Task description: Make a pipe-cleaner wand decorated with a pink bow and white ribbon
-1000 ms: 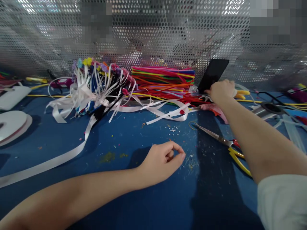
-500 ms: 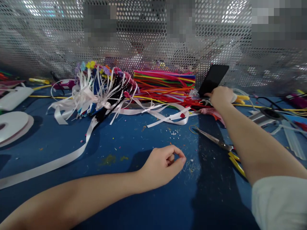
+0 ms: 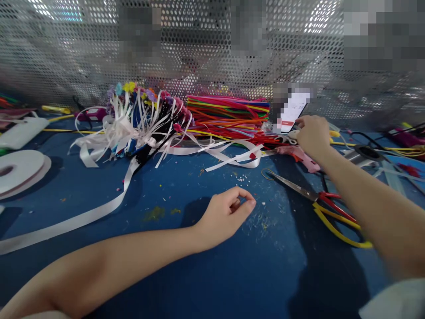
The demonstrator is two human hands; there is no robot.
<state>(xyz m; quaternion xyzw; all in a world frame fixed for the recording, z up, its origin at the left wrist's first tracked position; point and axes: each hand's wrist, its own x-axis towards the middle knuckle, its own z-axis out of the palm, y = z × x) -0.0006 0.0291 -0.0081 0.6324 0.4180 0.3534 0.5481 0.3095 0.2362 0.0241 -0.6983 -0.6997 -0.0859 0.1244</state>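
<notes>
The phone [image 3: 295,110] was lit, but its writing was too blurred to read. It stood tilted, just at the fingertips of the right hand [image 3: 314,136]; whether they clamped it, I could not tell. The left hand [image 3: 222,218] rested on the blue table [image 3: 199,283], thumb and forefinger together.

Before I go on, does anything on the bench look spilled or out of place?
Yes: tiny white bits lie loose beyond the left hand, outside any container, as if spilled. A yellowish smear also mars the blue tabletop left of that hand.
</notes>
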